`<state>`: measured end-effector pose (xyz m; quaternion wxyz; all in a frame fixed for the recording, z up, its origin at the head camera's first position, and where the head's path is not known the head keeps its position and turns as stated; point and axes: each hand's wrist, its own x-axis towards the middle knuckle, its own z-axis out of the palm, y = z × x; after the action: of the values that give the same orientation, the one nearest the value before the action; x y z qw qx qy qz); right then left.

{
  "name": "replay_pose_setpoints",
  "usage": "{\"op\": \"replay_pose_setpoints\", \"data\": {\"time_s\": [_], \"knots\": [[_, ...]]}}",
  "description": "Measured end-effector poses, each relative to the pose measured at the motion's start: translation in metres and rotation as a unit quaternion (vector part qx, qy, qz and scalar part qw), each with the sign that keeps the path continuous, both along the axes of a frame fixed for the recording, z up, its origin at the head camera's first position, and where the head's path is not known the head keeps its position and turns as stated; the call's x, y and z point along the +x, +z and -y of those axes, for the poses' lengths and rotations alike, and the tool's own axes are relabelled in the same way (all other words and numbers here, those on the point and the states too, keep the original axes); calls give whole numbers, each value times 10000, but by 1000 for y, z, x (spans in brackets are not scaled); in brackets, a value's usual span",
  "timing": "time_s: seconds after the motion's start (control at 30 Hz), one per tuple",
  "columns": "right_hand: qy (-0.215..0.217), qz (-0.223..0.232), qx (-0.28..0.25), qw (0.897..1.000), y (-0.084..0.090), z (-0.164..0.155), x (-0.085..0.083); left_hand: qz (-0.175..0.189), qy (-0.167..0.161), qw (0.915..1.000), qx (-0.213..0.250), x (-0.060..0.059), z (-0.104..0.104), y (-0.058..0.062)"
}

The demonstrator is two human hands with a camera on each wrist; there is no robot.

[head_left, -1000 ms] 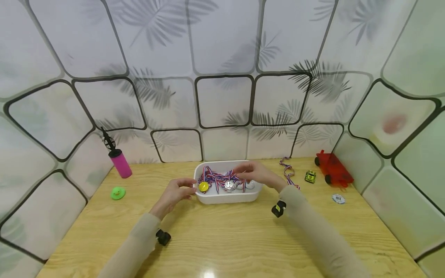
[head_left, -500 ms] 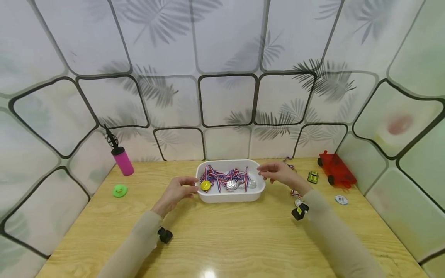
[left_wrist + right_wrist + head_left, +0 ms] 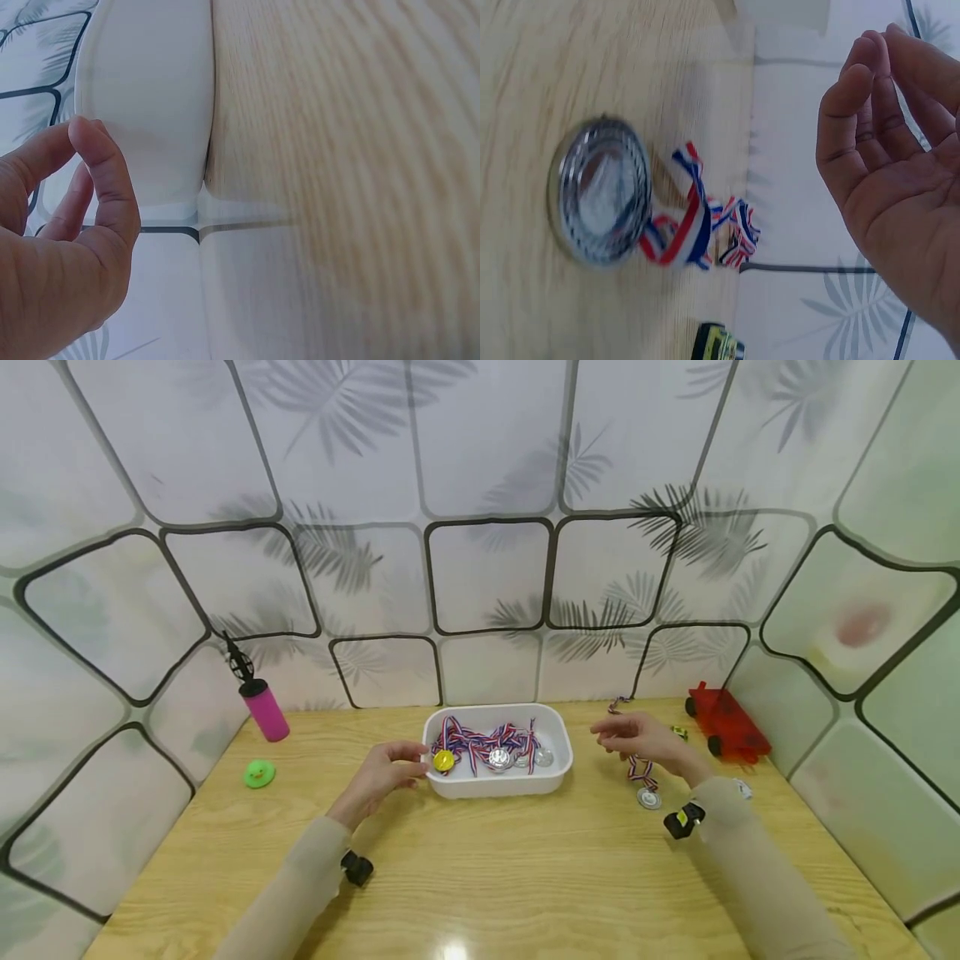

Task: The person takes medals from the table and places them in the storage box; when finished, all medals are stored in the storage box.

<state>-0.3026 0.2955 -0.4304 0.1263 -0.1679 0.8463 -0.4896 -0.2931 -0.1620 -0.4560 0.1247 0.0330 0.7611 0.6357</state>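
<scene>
A white plastic box (image 3: 491,787) holds one gold medal (image 3: 443,761), several silver medals (image 3: 498,760) and their tangled striped ribbons. My left hand (image 3: 381,775) is at the box's left end. In the left wrist view, the thumb and index finger of the left hand (image 3: 82,217) pinch at the rim. To the right of the box, my right hand (image 3: 647,742) hovers over the table with loosely curved fingers and nothing in them. Below it lies a silver medal (image 3: 648,797) with a red, white and blue ribbon (image 3: 690,232), partly hidden by the hand in the head view.
At the right stand a red toy vehicle (image 3: 726,725), a small yellow toy car (image 3: 679,732) and a poker chip (image 3: 742,788), the last two partly covered by the right arm. A green rubber duck (image 3: 258,773) and a pink cylinder with a black top (image 3: 265,710) are at the left.
My right hand has moved from above the box out to the right, over the ribbon and the silver medal on the table. The left hand has kept its place at the box's rim.
</scene>
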Motion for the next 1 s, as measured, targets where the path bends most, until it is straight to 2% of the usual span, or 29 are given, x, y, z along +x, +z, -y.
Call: {"op": "replay_pose_setpoints", "data": {"time_s": [0.1,0.3,0.53,0.73,0.87,1.0], "knots": [[1,67,-27,10000,-1,-11,4,12,-13,10000,-14,0,0,0],[222,-84,58,9997,-8,-30,9,29,22,10000,-6,1,0,2],[138,152,108,9997,-10,-47,20,7,-22,10000,30,0,0,1],[70,491,475,9976,-12,-56,30,-68,-190,9997,122,-1,0,1],[287,618,761,9948,-16,-58,34,-64,-162,9998,124,0,1,2],[411,537,950,9932,-18,-61,38,-47,-194,9997,152,2,1,4]]}}
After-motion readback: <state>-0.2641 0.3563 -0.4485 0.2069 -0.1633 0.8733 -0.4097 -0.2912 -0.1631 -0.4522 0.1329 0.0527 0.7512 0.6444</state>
